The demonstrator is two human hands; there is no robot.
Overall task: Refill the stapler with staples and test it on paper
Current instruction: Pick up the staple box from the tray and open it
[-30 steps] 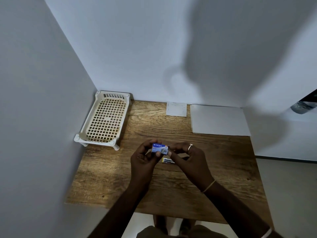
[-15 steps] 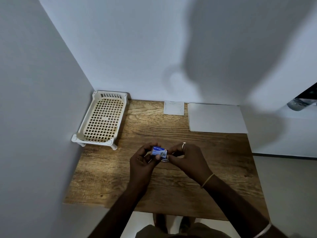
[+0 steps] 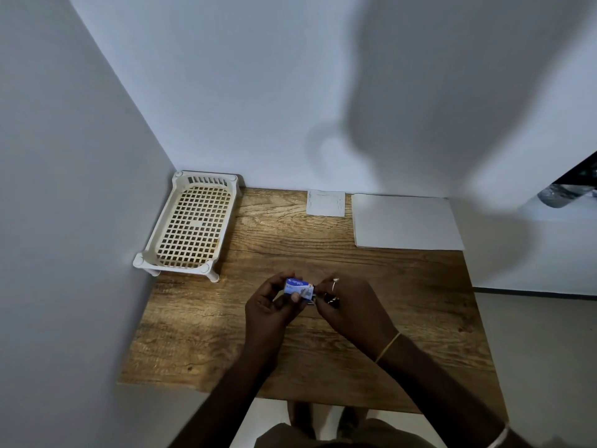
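A small blue staple box (image 3: pixel 298 287) is held just above the wooden table (image 3: pixel 420 302), near its middle. My left hand (image 3: pixel 268 305) grips the box from the left, thumb on its front face. My right hand (image 3: pixel 352 305) pinches the box's right end with curled fingers. Under my hands a small dark object, the stapler (image 3: pixel 310 302), lies on the table; only a sliver of it shows. A white sheet of paper (image 3: pixel 403 221) lies flat at the back right of the table.
A cream plastic lattice basket (image 3: pixel 139 260) stands at the back left against the wall. A small square paper (image 3: pixel 326 203) lies at the back edge, left of the sheet. Walls close off the left and back; the table's right and front edges drop to the floor.
Both hands have sunk slightly toward the table with the box. The stapler under them, visible one second ago, is now almost wholly covered by my right hand.
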